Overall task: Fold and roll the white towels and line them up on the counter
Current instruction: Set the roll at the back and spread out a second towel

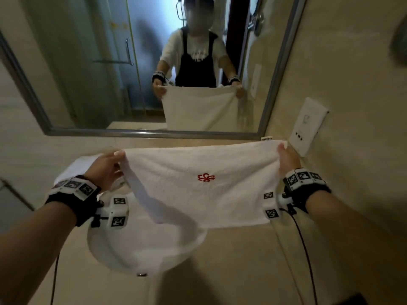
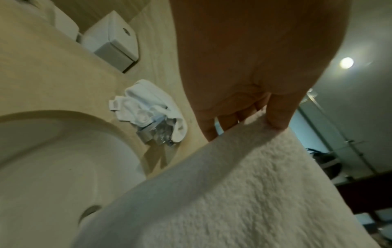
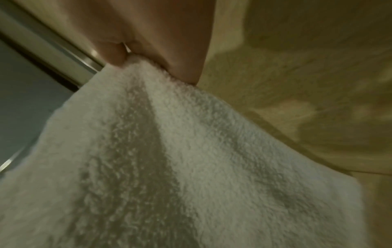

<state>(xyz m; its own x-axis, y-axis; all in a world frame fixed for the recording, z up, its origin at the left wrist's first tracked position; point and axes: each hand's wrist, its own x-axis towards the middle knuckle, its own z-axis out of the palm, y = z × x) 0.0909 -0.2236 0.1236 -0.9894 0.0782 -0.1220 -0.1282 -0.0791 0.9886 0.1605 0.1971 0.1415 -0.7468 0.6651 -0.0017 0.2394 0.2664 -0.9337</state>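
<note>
A white towel (image 1: pixel 204 186) with a red embroidered emblem (image 1: pixel 206 177) hangs spread in the air above the counter. My left hand (image 1: pixel 110 166) pinches its upper left corner and my right hand (image 1: pixel 286 159) pinches its upper right corner. The towel's left part droops over the sink (image 1: pixel 123 249). In the left wrist view the left hand (image 2: pixel 254 117) grips the towel (image 2: pixel 233 193) edge between thumb and fingers. The right wrist view has the right hand (image 3: pixel 148 67) pinching the towel (image 3: pixel 169 159). A second white towel (image 2: pixel 148 107) lies crumpled over the faucet (image 2: pixel 155 135).
A mirror (image 1: pixel 154 62) stands behind the beige counter (image 1: pixel 242 271) and reflects a person holding the towel. A white wall panel (image 1: pixel 308 126) is on the right wall. A tissue box (image 2: pixel 114 42) stands at the counter's back left.
</note>
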